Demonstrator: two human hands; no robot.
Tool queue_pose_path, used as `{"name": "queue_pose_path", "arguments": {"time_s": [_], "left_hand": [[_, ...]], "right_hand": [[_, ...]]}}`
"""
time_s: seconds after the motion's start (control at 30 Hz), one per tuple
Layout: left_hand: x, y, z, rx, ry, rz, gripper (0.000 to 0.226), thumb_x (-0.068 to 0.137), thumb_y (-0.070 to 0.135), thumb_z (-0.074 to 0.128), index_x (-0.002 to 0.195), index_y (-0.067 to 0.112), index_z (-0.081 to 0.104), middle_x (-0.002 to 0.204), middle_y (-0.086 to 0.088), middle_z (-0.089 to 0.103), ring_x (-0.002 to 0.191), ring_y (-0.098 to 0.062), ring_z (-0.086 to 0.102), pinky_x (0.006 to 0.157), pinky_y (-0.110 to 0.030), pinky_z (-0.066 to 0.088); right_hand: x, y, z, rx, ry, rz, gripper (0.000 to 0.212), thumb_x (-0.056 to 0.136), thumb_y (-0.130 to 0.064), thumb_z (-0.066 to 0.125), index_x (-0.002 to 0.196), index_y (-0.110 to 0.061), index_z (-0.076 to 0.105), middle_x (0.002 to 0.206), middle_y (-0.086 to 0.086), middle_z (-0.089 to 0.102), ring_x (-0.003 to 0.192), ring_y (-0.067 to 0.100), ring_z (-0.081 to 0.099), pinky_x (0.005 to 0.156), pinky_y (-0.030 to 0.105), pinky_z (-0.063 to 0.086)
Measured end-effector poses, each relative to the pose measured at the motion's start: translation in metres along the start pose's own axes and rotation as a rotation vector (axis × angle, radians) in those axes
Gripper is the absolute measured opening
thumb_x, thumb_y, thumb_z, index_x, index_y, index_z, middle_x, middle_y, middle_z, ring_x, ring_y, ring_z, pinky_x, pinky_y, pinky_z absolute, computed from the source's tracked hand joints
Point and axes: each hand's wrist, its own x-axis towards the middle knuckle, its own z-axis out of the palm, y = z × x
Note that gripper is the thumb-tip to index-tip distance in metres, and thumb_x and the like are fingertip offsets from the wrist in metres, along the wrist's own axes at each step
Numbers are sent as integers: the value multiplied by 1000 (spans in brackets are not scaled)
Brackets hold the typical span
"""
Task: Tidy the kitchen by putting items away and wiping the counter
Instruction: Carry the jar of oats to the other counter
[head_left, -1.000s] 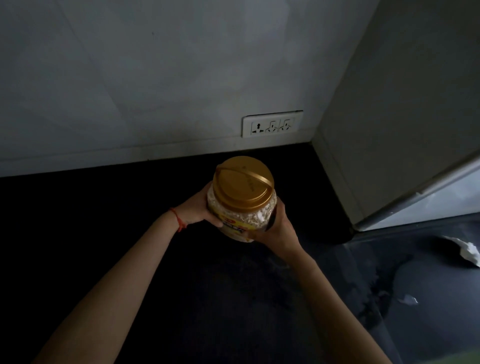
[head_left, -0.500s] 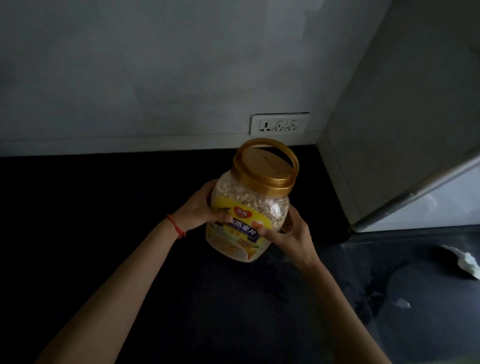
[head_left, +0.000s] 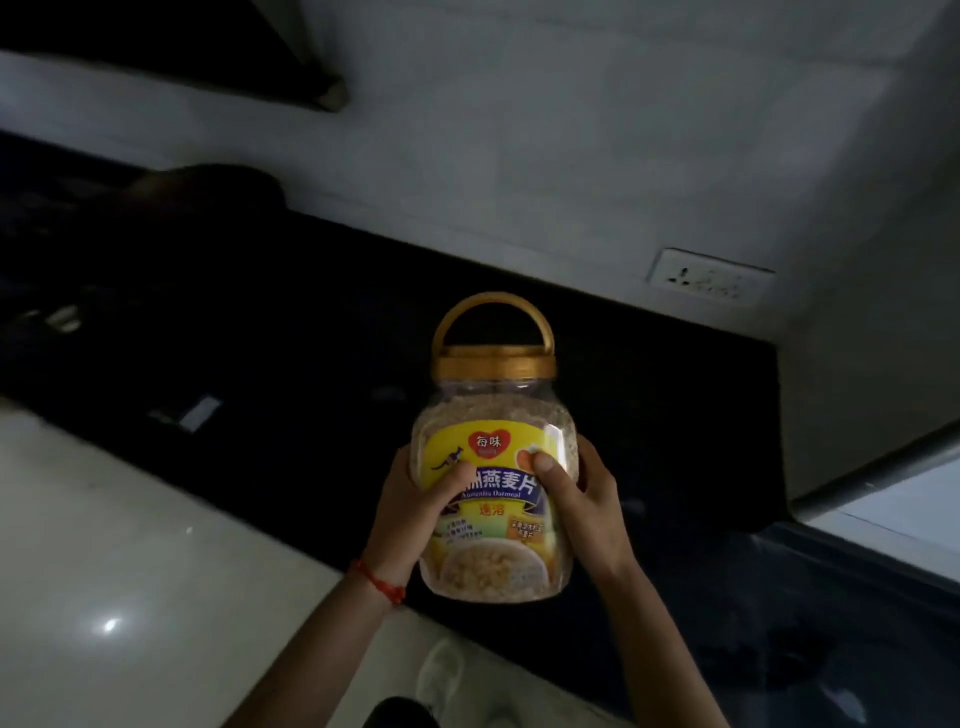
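Countertop (head_left: 649, 415), black and glossy, runs slantwise across the view and ends at its right corner against a pale wall (head_left: 519, 156) and a grey panel (head_left: 883, 338); a white socket plate (head_left: 709, 275) sits on the wall just above the counter's back edge. Pale floor (head_left: 130, 545) lies along the counter's front edge at the lower left. Dim shapes crowd the counter's far left end, too dark to name.

Held in front of the counter's front edge, clear of the surface, is the oatmeal jar (head_left: 493, 467): clear plastic, filled nearly to the shoulder with flakes, yellow label facing the camera, upright. Its gold lid (head_left: 496, 366) is seated on the neck, and the hoop handle (head_left: 493, 322) stands raised above it.

The left hand (head_left: 415, 509) wraps the jar's left side, thumb pressed across the label, the other fingers hidden behind. The right hand (head_left: 587, 499) clasps the right side the same way, thumb flat on the label's edge. A red thread bracelet (head_left: 379, 582) circles the left wrist.

The step in hand looks like carrying the jar off to storage. To do it well, keep the jar upright and both palms low on the belly, since smooth plastic with a full load could slide. The lid seems closed, though whether it is screwed tight cannot be told, so the raised handle should not be trusted alone without a check.
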Motion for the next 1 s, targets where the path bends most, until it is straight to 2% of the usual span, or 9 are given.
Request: {"name": "queue_pose_path", "arguments": {"time_s": [0.13,0.27,0.33,0.43,0.57,0.63,0.77,0.87,1.0], "left_hand": [[-59,-18,-54,3,326,-37,82,30,70,76,97,25,63,97,-7,73,85,-19,71,68,-33,60],[-116,-24,-127,-53,591,-67,111,22,79,71,112,14,57,109,-18,67,96,-35,66,84,-55,54],[-143,-24,-163,-94,695,-65,107,21,77,73,108,16,58,107,-18,67,95,-35,66,82,-53,55],[-183,-29,-221,-143,851,-54,111,20,77,73,108,11,57,104,-17,68,92,-33,67,74,-45,58],[-230,-35,-305,-237,1027,-55,118,23,79,72,114,7,52,109,-20,66,94,-36,67,83,-56,54],[-256,-35,-349,-287,1102,-39,116,24,78,72,115,9,52,109,-20,66,94,-36,67,83,-57,54],[-290,-27,-425,-306,1219,24,100,24,76,73,102,15,58,94,-13,72,83,-32,71,68,-43,60],[-301,-18,-476,-334,1250,57,91,21,72,76,94,20,59,79,-4,76,72,-23,73,55,-28,59],[-284,-7,-536,-359,1284,70,96,20,71,78,97,18,60,82,-6,75,75,-23,73,56,-28,58]], "right_hand": [[-16,19,57,-50,-170,73,53,61,-43,74,110,-31,55,103,9,70,87,22,72,65,31,58],[-34,46,137,-147,-385,143,48,68,-33,77,111,-30,57,104,8,71,89,22,71,73,38,59],[-43,61,180,-219,-497,148,39,71,-29,77,105,-34,58,103,6,71,88,18,71,72,33,59],[-58,84,252,-372,-642,145,55,51,-54,75,101,-42,55,105,-1,69,92,15,69,78,38,59],[-78,120,357,-501,-847,148,58,47,-65,75,97,-48,51,102,-10,66,91,11,67,77,32,59],[-91,140,414,-523,-948,150,64,47,-69,71,102,-46,47,101,-15,62,91,8,65,72,24,59],[-115,169,507,-581,-1098,127,103,32,-86,61,120,-36,43,113,-6,61,98,12,64,77,31,59],[-122,183,566,-579,-1152,139,114,31,-85,62,127,-27,43,116,-1,61,99,16,65,77,34,60],[-102,198,626,-584,-1160,166,120,30,-84,64,129,-22,42,117,1,60,97,16,65,71,29,60]]}}
